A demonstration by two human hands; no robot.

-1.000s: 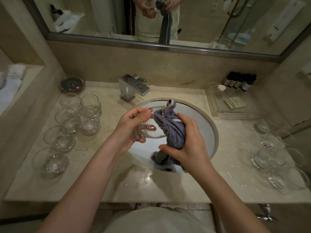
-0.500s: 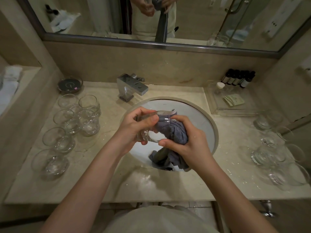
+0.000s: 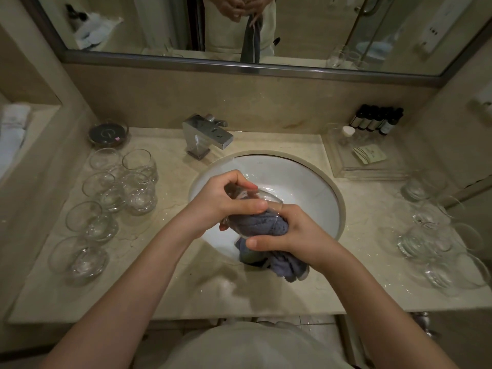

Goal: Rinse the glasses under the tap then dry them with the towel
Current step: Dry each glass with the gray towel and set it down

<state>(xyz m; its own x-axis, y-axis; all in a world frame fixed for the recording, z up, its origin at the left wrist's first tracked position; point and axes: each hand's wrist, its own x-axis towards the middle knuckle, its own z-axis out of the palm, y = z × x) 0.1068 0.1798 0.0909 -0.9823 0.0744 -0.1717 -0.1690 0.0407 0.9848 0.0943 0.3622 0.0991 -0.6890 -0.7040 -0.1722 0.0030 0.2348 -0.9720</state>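
1. My right hand (image 3: 298, 235) has pushed the towel (image 3: 259, 225) deeper into the glass (image 3: 250, 199), fingers bunched round it.
2. My left hand (image 3: 226, 198) still grips the glass above the sink (image 3: 314, 187); drying is underway.

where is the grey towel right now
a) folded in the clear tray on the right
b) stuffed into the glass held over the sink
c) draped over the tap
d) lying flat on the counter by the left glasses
b: the grey towel is pushed into the glass by the right hand, while the left hand grips the glass above the sink.
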